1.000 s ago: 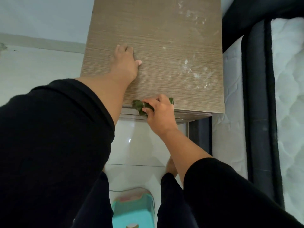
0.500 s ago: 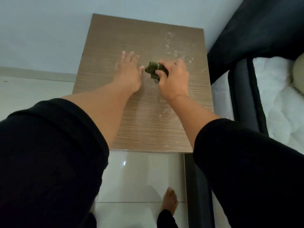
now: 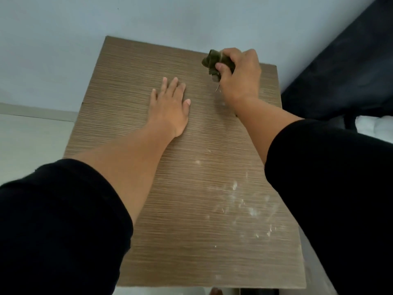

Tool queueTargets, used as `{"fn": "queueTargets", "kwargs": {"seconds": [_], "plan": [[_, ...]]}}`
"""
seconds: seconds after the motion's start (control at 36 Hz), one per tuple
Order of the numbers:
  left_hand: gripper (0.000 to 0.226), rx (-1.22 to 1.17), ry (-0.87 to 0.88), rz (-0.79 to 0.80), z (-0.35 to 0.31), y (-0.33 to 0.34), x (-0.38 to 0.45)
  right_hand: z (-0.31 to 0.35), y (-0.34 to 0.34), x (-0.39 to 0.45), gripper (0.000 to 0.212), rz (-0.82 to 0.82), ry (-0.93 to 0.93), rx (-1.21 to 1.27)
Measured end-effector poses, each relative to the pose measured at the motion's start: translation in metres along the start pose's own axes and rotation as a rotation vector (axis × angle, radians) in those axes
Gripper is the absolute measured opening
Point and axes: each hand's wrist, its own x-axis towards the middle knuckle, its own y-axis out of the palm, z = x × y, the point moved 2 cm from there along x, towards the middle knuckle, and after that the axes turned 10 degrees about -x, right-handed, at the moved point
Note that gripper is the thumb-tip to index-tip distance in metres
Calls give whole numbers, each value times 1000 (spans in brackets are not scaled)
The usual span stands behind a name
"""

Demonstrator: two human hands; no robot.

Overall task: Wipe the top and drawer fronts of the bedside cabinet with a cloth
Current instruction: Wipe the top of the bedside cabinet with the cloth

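The bedside cabinet's wood-grain top point(image 3: 148, 209) fills the middle of the view; its drawer fronts are hidden below it. White dusty smears point(image 3: 244, 205) mark the near right part of the top. My right hand point(image 3: 240, 75) is shut on a bunched dark green cloth point(image 3: 214, 61) at the far right corner of the top. My left hand point(image 3: 170, 109) lies flat on the top with its fingers spread, to the left of the cloth.
A pale wall point(image 3: 148, 15) stands directly behind the cabinet. A dark bed frame point(image 3: 350, 60) and a white mattress point(image 3: 374, 124) lie close on the right. Light floor tiles point(image 3: 27, 145) show on the left.
My right hand has carried the cloth from the cabinet's front edge to the middle of the top, then to the far right corner. The left hand stays flat on the top.
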Motion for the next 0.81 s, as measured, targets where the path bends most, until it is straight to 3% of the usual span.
{"fn": "queueTargets", "kwargs": {"seconds": [0.19, 0.39, 0.81], "plan": [[48, -59, 10, -194, 0, 5, 8, -5, 25, 52, 28, 11, -30, -51], [46, -41, 1, -207, 0, 7, 8, -11, 53, 80, 29, 26, 10, -134], [45, -42, -12, -218, 3, 9, 9, -24, 70, 81, 28, 157, 29, -56]]}}
